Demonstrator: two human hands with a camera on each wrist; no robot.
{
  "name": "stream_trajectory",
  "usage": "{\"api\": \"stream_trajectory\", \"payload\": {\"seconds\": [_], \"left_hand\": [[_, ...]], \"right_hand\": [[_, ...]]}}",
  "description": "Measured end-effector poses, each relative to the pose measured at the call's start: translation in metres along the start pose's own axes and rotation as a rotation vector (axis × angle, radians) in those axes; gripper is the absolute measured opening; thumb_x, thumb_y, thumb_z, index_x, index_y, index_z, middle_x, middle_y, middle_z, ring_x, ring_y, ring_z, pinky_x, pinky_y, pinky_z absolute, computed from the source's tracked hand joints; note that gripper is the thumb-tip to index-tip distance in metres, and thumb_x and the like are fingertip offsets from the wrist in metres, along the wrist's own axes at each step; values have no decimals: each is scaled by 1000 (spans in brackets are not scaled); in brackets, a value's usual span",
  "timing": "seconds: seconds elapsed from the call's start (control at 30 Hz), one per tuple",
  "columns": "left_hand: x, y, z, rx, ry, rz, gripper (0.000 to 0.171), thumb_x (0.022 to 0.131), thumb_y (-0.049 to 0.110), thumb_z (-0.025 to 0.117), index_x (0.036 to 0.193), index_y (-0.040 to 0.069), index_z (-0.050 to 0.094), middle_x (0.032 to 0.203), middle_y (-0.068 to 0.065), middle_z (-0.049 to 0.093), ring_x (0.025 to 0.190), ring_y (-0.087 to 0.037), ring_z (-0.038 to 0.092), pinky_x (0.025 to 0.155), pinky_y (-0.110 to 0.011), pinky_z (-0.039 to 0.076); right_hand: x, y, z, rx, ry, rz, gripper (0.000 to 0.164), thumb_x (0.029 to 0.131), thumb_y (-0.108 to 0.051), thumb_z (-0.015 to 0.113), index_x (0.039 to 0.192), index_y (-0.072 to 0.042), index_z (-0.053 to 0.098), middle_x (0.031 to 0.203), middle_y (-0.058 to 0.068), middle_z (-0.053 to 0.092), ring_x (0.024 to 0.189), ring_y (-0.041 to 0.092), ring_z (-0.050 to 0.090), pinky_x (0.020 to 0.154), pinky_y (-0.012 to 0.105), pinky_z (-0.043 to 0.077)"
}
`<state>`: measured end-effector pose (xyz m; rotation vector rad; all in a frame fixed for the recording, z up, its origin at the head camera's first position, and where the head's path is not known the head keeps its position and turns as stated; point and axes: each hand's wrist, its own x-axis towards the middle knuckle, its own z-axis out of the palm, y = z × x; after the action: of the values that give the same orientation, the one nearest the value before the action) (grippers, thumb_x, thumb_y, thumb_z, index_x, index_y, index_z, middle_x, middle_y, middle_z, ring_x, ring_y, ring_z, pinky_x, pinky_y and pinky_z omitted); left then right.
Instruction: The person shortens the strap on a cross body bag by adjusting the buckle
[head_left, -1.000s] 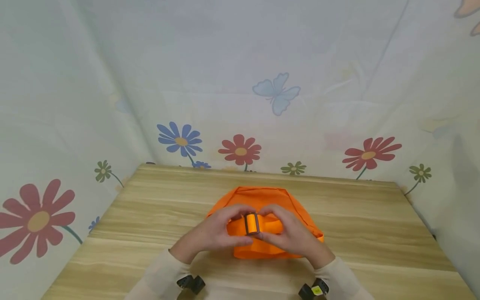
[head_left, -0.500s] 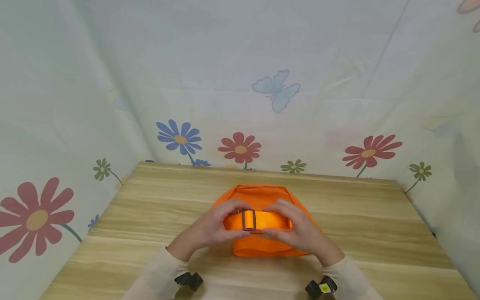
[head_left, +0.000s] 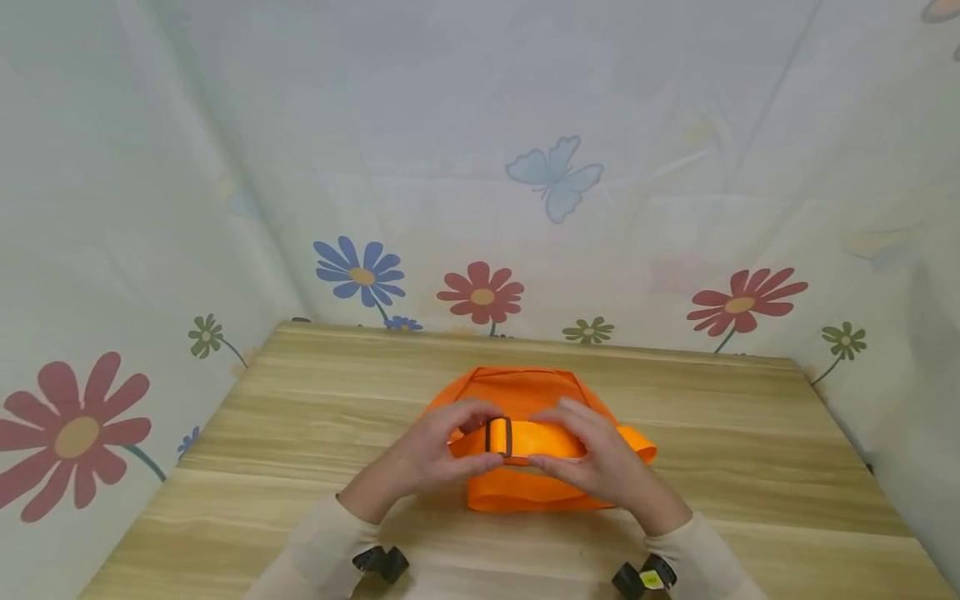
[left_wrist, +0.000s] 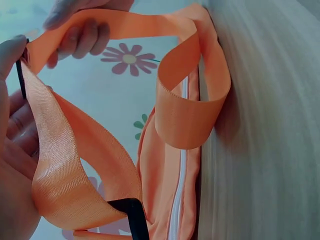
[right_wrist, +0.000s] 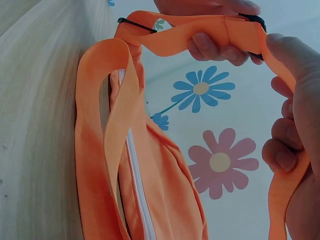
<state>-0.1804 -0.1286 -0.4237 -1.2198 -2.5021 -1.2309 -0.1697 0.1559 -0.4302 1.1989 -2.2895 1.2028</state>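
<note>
An orange fabric bag [head_left: 525, 493] with a white zipper [right_wrist: 137, 175] lies on the table in front of me. Above it, the thumb and fingertips of my left hand [head_left: 442, 442] pinch a black strap slider [head_left: 508, 437] threaded with orange webbing. Just to its right, my right hand [head_left: 600, 454] grips the webbing strap [head_left: 551, 439], so a short flat stretch spans the two hands. In the left wrist view, the strap loops below my left hand to a second black buckle [left_wrist: 136, 220]. A loose loop [head_left: 637, 443] sticks out past my right hand.
The wood-grain table [head_left: 750, 442] extends on both sides of the bag. Behind it and along the sides hangs a pale cloth [head_left: 420, 125] printed with flowers and a butterfly. Each wrist wears a black device [head_left: 381, 564] at the cuff.
My right hand has shifted right, away from the slider, and more flat strap shows between the hands. A strap loop now appears to the right of that hand. My left hand has barely moved.
</note>
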Motion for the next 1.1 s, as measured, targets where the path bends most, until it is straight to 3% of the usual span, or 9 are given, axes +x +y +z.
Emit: {"api": "stream_trajectory", "payload": {"seconds": [0.33,0.6,0.93,1.1], "left_hand": [[-2,2,6,-86,36,-71,49,96,28,82,136,14,57,125,0,74,106,-13,72,98,-36,62],[1,2,9,-88,24,-16,40,97,27,81,131,19,63,118,8,74,102,-9,68,94,-31,59],[-4,0,2,-77,71,-75,39,98,26,77,134,15,64,119,5,73,106,-11,67,98,-33,60],[-4,-3,2,-77,73,-21,40,98,24,76,134,13,62,120,1,73,107,-14,67,99,-35,61]], "right_hand": [[2,3,13,39,47,-22,48,85,-7,92,128,-11,71,100,-1,65,79,7,53,63,20,51],[4,0,17,30,6,18,46,89,-13,90,130,-12,71,101,-3,62,80,6,54,66,20,52],[-7,3,1,-133,12,41,54,83,-15,95,131,-15,71,111,-4,69,92,8,59,80,24,59],[-12,7,-1,-96,11,19,53,84,-11,93,131,-13,70,112,-4,69,92,7,59,80,24,57]]}}
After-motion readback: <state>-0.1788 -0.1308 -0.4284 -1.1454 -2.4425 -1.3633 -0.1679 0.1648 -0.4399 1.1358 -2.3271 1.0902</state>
